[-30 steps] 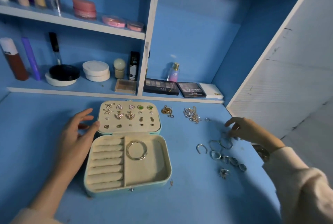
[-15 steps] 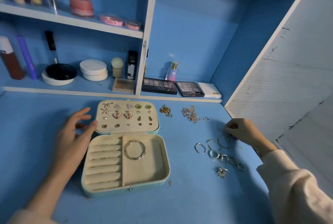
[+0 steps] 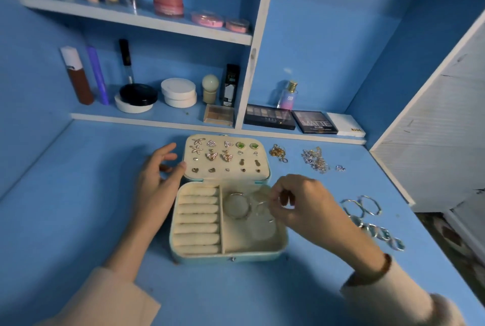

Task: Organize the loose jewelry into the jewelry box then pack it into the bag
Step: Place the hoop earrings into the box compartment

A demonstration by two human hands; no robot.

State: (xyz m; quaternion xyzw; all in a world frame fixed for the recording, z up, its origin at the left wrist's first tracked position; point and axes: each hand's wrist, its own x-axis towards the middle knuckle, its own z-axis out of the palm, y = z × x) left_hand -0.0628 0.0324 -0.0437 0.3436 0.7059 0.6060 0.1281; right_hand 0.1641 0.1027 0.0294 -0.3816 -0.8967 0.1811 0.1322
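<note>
An open teal jewelry box [image 3: 228, 256] with cream lining lies on the blue desk. Its lid [image 3: 225, 176] holds several pairs of earrings. A silver bangle [image 3: 236, 205] lies in the right compartment. My right hand [image 3: 301, 205] hovers over that compartment and pinches a thin, blurred silver bangle [image 3: 261, 206]. My left hand [image 3: 157, 181] rests against the box's left side, fingers spread. Loose silver bangles and rings [image 3: 367, 214] lie to the right. A gold chain [image 3: 278, 153] and a silver chain [image 3: 315, 159] lie behind the box.
Eyeshadow palettes [image 3: 270, 117] and a perfume bottle [image 3: 288, 96] stand at the back. Shelves on the left hold jars and tubes [image 3: 178, 92]. A white cabinet wall [image 3: 433, 129] bounds the right side. No bag is in view.
My right hand has left the loose bangles at the right, carrying one, and now sits over the box's right compartment. The left hand has stayed by the box.
</note>
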